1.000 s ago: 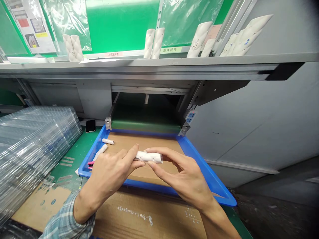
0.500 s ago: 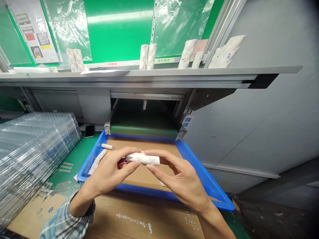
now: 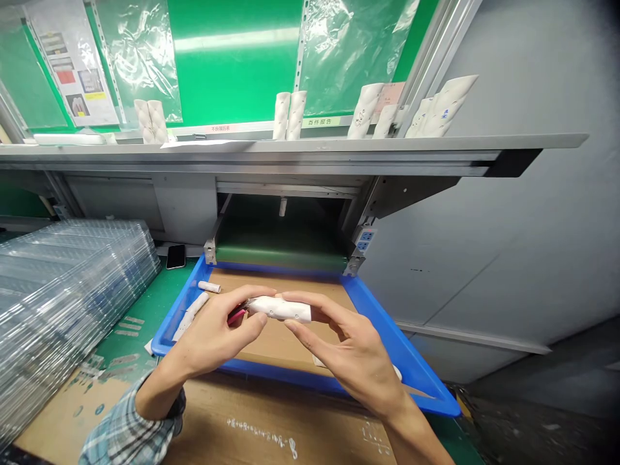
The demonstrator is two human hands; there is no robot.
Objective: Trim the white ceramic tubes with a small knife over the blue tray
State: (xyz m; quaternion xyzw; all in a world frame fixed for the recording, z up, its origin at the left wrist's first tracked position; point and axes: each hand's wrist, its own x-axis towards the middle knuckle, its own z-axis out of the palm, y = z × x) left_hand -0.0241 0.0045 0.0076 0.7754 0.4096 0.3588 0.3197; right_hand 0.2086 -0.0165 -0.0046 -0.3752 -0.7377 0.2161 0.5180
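Over the middle of a blue tray (image 3: 387, 336) lined with brown cardboard (image 3: 271, 349), two bare hands hold a white tube (image 3: 285, 310) level, its length running from side to side. The left hand (image 3: 216, 332), below a plaid cuff (image 3: 130, 426), pinches the tube's left end between thumb and forefinger while grasping a pink-handled tool (image 3: 237, 316), whose metal tip is at that same end. The right hand (image 3: 356, 336) grips the right part of the tube, thumb beneath and fingers above.

Along the tray's left edge lie a short tube (image 3: 209, 287), toward the far corner, and a longer tube (image 3: 191, 315), partly hidden by the left hand. At the far edge, a green conveyor belt (image 3: 281, 248) carries one small tube (image 3: 283, 206). A dark phone (image 3: 175, 256) rests on the green counter (image 3: 169, 281) near the tray's far-left corner, beside a stack of clear plastic trays (image 3: 72, 278) at the counter's left side. Handwritten cardboard (image 3: 232, 403) covers the counter before the tray's near edge. White quilted cylinders (image 3: 289, 116) stand along the shelf (image 3: 266, 160) above.
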